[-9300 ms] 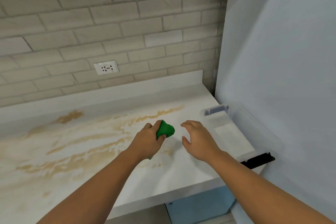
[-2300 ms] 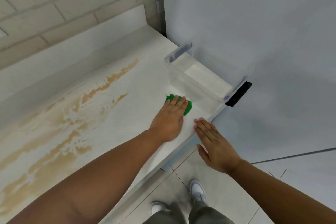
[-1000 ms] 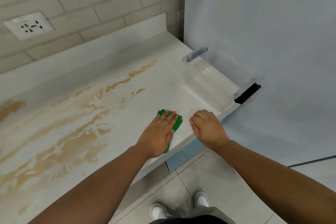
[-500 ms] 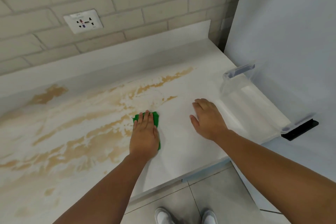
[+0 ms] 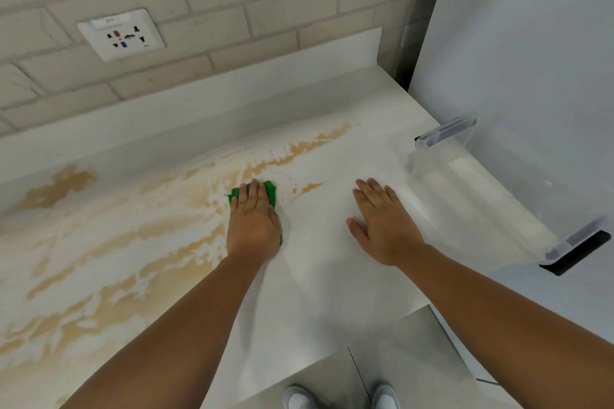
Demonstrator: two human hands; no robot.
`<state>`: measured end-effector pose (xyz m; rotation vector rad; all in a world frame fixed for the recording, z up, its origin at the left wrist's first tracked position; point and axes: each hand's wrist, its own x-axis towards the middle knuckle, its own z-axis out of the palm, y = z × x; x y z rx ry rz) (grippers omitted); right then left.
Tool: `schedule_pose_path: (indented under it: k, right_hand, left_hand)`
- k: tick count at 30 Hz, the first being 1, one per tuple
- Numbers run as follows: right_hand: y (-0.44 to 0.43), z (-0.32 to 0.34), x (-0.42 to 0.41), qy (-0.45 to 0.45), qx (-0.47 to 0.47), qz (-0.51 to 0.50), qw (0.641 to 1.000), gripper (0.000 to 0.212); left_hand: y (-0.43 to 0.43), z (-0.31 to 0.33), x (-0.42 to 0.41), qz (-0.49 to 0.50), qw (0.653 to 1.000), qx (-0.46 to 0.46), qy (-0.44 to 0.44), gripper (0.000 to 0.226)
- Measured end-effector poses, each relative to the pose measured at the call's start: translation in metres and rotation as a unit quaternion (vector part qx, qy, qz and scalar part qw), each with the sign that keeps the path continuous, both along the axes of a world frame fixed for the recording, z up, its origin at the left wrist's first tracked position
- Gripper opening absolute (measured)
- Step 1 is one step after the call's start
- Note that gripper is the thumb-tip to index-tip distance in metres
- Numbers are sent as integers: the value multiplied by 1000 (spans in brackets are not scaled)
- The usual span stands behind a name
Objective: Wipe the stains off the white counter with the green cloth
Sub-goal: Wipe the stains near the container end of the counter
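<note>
My left hand (image 5: 253, 224) lies flat on the green cloth (image 5: 270, 193) and presses it onto the white counter (image 5: 319, 276). Only the cloth's far edge and a sliver at the right show from under the hand. The cloth sits at the right end of the tan stains (image 5: 133, 242), which spread leftward over the counter. A small streak (image 5: 307, 188) lies just right of the cloth. My right hand (image 5: 382, 222) rests flat on the clean part of the counter, fingers together, holding nothing.
A clear plastic bin (image 5: 471, 196) with grey and black handles stands at the counter's right end against a tall white panel (image 5: 531, 76). A brick wall with a socket (image 5: 121, 34) rises behind the backsplash. The floor and my shoes (image 5: 385, 397) show below the front edge.
My left hand has slid the cloth left and away from the front edge into the stained area. My right hand has opened flat on the counter. The view has turned left.
</note>
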<state>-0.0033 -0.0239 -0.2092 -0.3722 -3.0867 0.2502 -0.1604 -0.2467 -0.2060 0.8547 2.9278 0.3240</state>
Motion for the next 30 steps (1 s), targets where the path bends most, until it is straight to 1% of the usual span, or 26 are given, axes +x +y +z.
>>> schedule_pose_path:
  k: [5, 10, 15, 22, 26, 28, 30]
  right_hand:
    - [0, 0, 0, 8, -3, 0, 1000, 72]
    - [1, 0, -1, 14, -9, -4, 1000, 70]
    - [1, 2, -2, 18, -13, -3, 1000, 71]
    - [0, 5, 0, 15, -10, 1, 1000, 73]
    - [1, 5, 0, 10, -12, 3, 1000, 82]
    - [1, 4, 0, 5, -12, 3, 1000, 85]
    - [2, 3, 0, 4, -15, 2, 1000, 85]
  left_hand:
    - [33, 2, -19, -80, 997, 15, -2, 55]
    - [65, 1, -33, -171, 984, 38, -15, 53]
    - [77, -1, -42, -282, 958, 49, -21, 51]
    - [52, -3, -24, -407, 910, 74, -23, 50]
    - [17, -1, -14, -427, 900, 79, -27, 49]
    - [0, 1, -17, -407, 909, 79, -33, 51]
    - [-9, 0, -27, -363, 927, 78, -43, 53]
